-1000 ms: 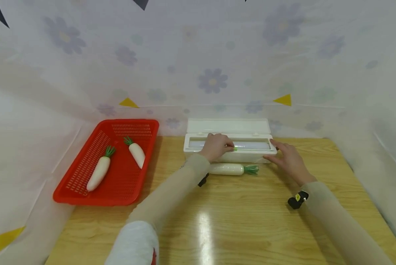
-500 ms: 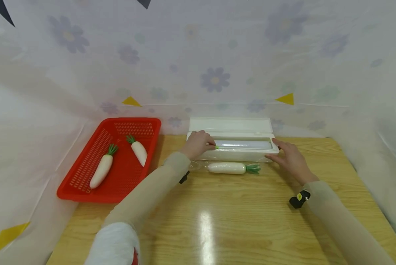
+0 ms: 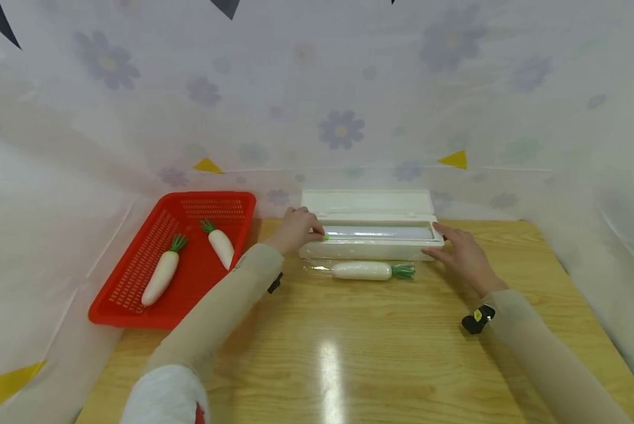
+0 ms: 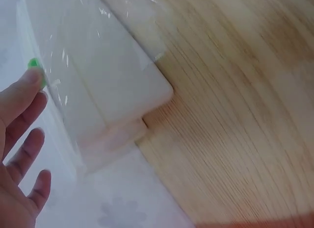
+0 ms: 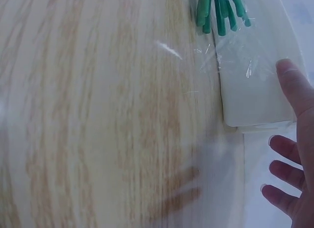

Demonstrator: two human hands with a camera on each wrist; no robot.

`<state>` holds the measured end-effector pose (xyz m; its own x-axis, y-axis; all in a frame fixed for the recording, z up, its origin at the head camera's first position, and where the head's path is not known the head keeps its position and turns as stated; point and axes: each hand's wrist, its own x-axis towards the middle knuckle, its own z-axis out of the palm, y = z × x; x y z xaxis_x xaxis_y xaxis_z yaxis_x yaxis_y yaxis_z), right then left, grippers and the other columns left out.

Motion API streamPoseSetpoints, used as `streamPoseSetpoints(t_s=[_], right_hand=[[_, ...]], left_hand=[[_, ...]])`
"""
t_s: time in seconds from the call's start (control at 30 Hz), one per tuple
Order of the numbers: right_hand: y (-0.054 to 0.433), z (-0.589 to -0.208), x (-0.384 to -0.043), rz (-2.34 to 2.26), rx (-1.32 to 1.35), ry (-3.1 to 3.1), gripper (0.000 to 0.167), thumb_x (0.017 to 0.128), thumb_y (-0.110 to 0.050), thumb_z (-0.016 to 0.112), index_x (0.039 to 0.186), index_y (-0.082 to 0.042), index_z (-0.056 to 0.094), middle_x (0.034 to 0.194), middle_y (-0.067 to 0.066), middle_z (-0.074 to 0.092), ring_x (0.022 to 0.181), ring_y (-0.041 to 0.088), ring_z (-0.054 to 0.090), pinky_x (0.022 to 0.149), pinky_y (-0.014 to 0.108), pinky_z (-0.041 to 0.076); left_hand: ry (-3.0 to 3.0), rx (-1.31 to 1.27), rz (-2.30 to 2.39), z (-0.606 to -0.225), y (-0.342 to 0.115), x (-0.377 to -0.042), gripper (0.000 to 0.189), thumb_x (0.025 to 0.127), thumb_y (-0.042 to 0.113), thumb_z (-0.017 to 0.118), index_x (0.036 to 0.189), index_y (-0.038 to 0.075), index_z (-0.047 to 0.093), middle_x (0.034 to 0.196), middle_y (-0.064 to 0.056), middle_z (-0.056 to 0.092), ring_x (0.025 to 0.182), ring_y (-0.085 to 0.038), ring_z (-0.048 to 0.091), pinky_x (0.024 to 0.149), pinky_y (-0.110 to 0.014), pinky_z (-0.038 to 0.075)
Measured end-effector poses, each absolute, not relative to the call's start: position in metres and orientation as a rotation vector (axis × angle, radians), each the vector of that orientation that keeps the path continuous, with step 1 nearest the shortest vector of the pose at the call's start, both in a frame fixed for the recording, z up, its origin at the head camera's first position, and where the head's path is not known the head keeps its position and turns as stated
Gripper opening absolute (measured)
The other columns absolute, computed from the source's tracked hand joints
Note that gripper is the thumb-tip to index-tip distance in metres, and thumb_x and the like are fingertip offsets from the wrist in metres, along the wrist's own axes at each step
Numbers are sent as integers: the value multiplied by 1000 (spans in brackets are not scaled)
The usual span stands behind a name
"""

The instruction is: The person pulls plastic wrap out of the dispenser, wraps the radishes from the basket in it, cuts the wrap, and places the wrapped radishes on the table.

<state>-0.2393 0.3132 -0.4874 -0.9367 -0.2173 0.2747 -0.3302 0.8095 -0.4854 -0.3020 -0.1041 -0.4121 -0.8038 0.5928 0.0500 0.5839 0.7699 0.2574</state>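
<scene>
A white cling film box (image 3: 367, 252) stands at the back of the table, its lid (image 3: 367, 202) tipped back and a roll of film (image 3: 375, 232) inside. Near the box's left end, my left hand (image 3: 291, 229) pinches the small green slide cutter (image 4: 33, 63) between thumb and index finger. My right hand (image 3: 468, 259) holds the right end, thumb on the front and index finger at the top corner. Along the box's front lies a white radish (image 3: 362, 271) with green leaves, under clear film (image 4: 142, 22) that also covers the box's front.
To the left, a red plastic basket (image 3: 202, 306) holds two more radishes, a larger one (image 3: 160, 277) and a smaller one (image 3: 221, 247). The wooden table (image 3: 391, 347) meets a flower-patterned white sheet (image 3: 274, 135) behind the box.
My left hand has slid the green cutter leftward along the box, from near its middle to near its left end. The right hand has stayed at the right end.
</scene>
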Motion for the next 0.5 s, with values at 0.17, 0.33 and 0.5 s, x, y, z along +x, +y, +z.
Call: streamPoseSetpoints(t_s=[0.17,0.33,0.5], right_hand=[[315,-491,-241,793,413,-2795,76,97,-37,75,156,0,43,139,35,55,125,54,50,99,72,40],[316,-493,-243,793,425,-2794,76,98,-38,74,157,-2,42,140,34,55,125,53,49,98,72,41],[315,-492,-242,786,428,-2791,76,98,-37,74,156,-1,43,135,33,57,121,52,51,96,71,43]], left_hand=[[2901,976,430,-411,-126,-305,13,94,26,79,103,19,85,99,5,76,102,-20,56,104,-50,35],[2931,970,415,-412,-142,-306,12,93,26,80,101,18,85,96,5,76,104,-21,59,102,-48,40],[2938,962,418,-413,-150,-308,12,94,24,80,102,16,85,99,2,77,105,-23,61,104,-50,41]])
